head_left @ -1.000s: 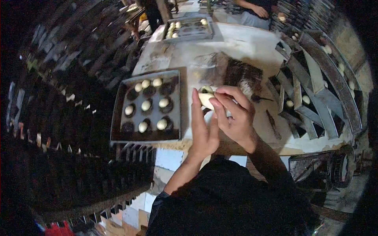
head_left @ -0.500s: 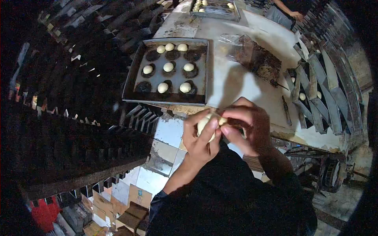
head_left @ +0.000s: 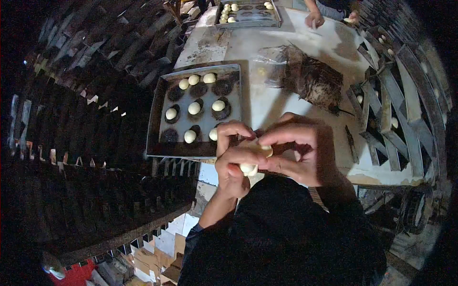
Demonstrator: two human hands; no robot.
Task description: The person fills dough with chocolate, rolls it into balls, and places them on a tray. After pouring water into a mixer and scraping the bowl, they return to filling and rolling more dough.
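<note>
At far left stand dark racks (head_left: 95,62) of stacked pans. Next comes a tray (head_left: 157,128) on the near edge of the table (head_left: 267,105), carrying pale dough balls (head_left: 194,108) set on dark rounds in rows.

Just right of the tray's near corner, the left hand (head_left: 231,162) is curled shut around a piece of dough (head_left: 250,159), its fingers (head_left: 236,128) bent over the top. The dough sits between both hands, above the table's near edge and close to the person's chest; only part of it shows between the fingers. The right hand (head_left: 298,152) meets the left and pinches the same dough with thumb and fingertips, also closed on it.

Beyond the hands lies a dark heap (head_left: 310,78) on clear plastic, on the tabletop. Farther back sits a second tray (head_left: 248,16) with more balls, and another person's hand (head_left: 315,19) rests near it. At right, metal slats (head_left: 396,119) run along the table, with a few dough pieces between them.
</note>
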